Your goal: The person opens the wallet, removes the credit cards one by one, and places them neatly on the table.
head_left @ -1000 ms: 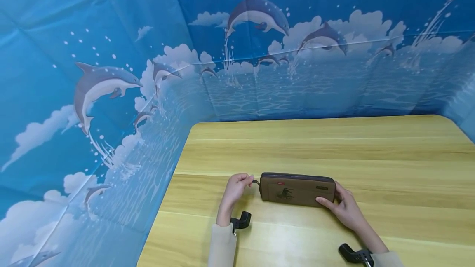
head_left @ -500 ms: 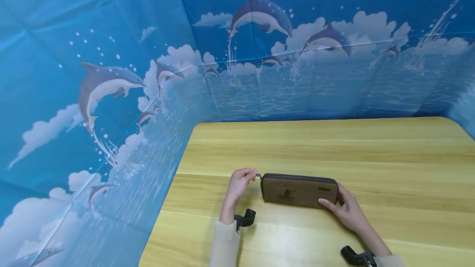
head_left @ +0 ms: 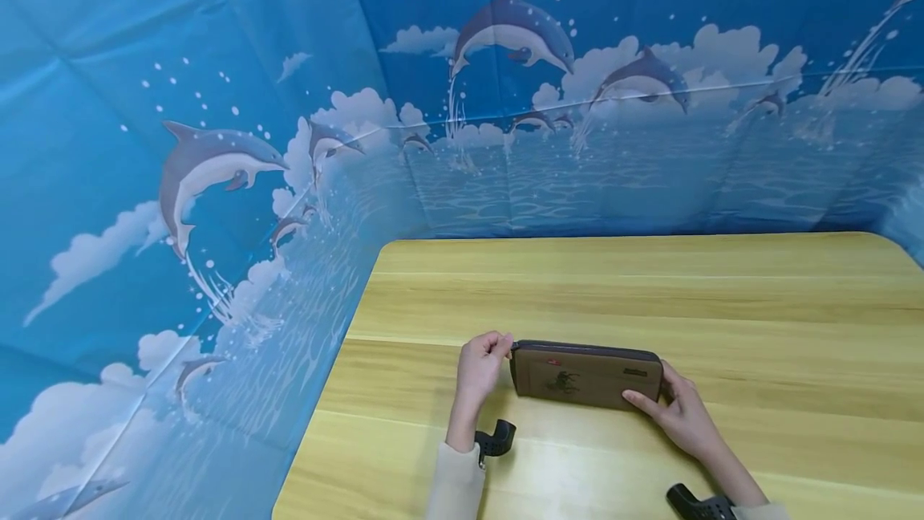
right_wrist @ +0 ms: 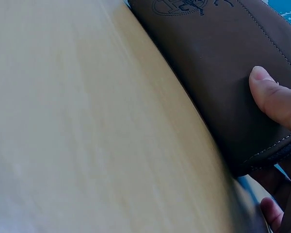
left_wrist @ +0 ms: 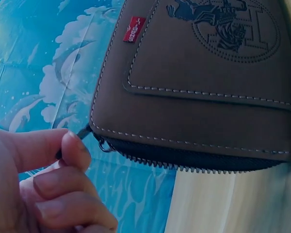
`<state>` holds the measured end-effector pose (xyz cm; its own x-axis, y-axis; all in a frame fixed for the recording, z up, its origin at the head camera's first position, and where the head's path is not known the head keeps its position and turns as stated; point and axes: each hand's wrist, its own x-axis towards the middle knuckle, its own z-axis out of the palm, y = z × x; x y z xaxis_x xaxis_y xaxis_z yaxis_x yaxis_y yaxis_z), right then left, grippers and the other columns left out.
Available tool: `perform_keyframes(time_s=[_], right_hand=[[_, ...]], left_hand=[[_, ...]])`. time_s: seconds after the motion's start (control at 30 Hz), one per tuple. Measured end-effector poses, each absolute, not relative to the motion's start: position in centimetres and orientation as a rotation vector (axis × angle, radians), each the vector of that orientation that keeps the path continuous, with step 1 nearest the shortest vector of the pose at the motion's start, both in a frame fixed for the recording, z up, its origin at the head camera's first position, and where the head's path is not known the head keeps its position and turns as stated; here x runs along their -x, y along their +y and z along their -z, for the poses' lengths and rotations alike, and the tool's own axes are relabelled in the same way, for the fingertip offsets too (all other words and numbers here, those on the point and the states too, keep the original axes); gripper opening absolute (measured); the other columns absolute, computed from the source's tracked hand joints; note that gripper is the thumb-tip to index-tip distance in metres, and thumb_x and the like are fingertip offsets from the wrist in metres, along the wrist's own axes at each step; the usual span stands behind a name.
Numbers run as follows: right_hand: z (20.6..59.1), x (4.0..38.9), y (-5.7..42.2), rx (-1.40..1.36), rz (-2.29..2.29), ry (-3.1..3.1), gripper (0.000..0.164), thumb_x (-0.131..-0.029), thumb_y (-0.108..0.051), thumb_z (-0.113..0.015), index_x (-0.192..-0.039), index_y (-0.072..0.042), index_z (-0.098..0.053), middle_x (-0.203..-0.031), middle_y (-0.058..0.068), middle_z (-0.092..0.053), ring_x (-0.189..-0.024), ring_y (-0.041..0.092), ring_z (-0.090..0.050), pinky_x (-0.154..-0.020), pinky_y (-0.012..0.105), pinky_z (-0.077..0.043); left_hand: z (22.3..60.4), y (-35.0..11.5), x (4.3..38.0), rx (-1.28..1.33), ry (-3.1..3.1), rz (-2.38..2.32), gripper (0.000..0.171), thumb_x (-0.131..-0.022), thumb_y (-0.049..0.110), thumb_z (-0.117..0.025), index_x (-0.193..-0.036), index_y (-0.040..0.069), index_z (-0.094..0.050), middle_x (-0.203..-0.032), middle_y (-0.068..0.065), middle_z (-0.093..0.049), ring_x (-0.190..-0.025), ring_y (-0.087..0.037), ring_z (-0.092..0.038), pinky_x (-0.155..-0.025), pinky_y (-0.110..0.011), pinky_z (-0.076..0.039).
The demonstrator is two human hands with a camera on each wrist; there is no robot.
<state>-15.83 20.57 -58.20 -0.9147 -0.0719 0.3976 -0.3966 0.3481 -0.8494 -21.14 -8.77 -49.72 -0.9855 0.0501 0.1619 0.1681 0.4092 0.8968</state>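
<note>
A brown long zip-around wallet (head_left: 595, 375) stands on its long edge, its front facing me. My right hand (head_left: 682, 416) grips its right end, the thumb (right_wrist: 271, 94) pressed flat on the front face and the fingers behind. At the upper left corner my left hand (head_left: 480, 367) pinches the dark zipper pull (left_wrist: 82, 132) between thumb and forefinger. Bare zipper teeth (left_wrist: 189, 169) show along the wallet's left end in the left wrist view, beside a small metal ring (left_wrist: 105, 145). A red tag (left_wrist: 135, 29) and an embossed horse emblem mark the front.
The wallet is over a light wood-grain table (head_left: 613, 287). A blue dolphin-print curtain (head_left: 462, 175) hangs along the table's back and left edges. Black wrist mounts (head_left: 496, 438) sit at both wrists, near the tabletop.
My left hand has moved right with the zipper pull, from a little off the wallet's left end to right at its upper left corner. My right hand keeps its grip.
</note>
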Motion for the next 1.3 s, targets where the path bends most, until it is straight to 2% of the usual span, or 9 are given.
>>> perform_keyframes(time_s=[0.23, 0.5, 0.83, 1.0, 1.3], right_hand=[[58.2, 15.8, 20.5, -0.416, -1.6, -2.326, 0.046, -0.078, 0.003, -0.074, -0.12, -0.006, -0.057, -0.099, 0.0, -0.067, -0.086, 0.009, -0.062, -0.071, 0.016, -0.048], [58.4, 16.0, 20.5, -0.433, -1.619, -2.301, 0.047, -0.077, 0.006, -0.074, -0.12, -0.004, -0.057, -0.1, 0.001, -0.067, -0.086, 0.009, -0.062, -0.072, 0.016, -0.048], [58.8, 16.2, 20.7, -0.437, -1.609, -2.315, 0.048, -0.077, 0.008, -0.074, -0.12, -0.004, -0.057, -0.102, 0.001, -0.066, -0.088, 0.008, -0.062, -0.072, 0.017, -0.049], [57.2, 15.7, 20.3, -0.449, -1.614, -2.302, 0.046, -0.077, 0.009, -0.073, -0.118, -0.002, -0.057, -0.101, 0.001, -0.066, -0.088, 0.007, -0.061, -0.072, 0.016, -0.049], [58.5, 16.0, 20.6, -0.42, -1.624, -2.315, 0.048, -0.078, 0.005, -0.074, -0.121, -0.005, -0.057, -0.103, 0.0, -0.066, -0.09, 0.008, -0.061, -0.074, 0.016, -0.048]], left_hand=[[49.4, -8.3, 20.7, 0.202, -2.561, 1.475, 0.035, -0.093, 0.024, -0.059, -0.061, 0.009, -0.059, -0.05, 0.011, -0.036, -0.046, -0.006, -0.033, -0.046, -0.023, -0.029], [48.8, -7.3, 20.1, 0.12, -2.608, 1.284, 0.036, -0.093, 0.027, -0.058, -0.058, 0.017, -0.054, -0.05, 0.012, -0.035, -0.045, -0.007, -0.035, -0.044, -0.025, -0.027], [48.7, -6.6, 19.8, 0.112, -2.585, 1.246, 0.037, -0.092, 0.024, -0.06, -0.056, 0.017, -0.053, -0.048, 0.012, -0.032, -0.044, -0.006, -0.032, -0.043, -0.024, -0.025], [48.5, -6.1, 19.8, 0.125, -2.574, 1.286, 0.037, -0.092, 0.024, -0.06, -0.057, 0.017, -0.053, -0.048, 0.012, -0.032, -0.044, -0.007, -0.032, -0.043, -0.024, -0.025], [48.3, -5.3, 19.4, 0.151, -2.557, 1.306, 0.036, -0.092, 0.023, -0.06, -0.057, 0.015, -0.058, -0.046, 0.013, -0.032, -0.041, -0.006, -0.03, -0.042, -0.024, -0.025]])
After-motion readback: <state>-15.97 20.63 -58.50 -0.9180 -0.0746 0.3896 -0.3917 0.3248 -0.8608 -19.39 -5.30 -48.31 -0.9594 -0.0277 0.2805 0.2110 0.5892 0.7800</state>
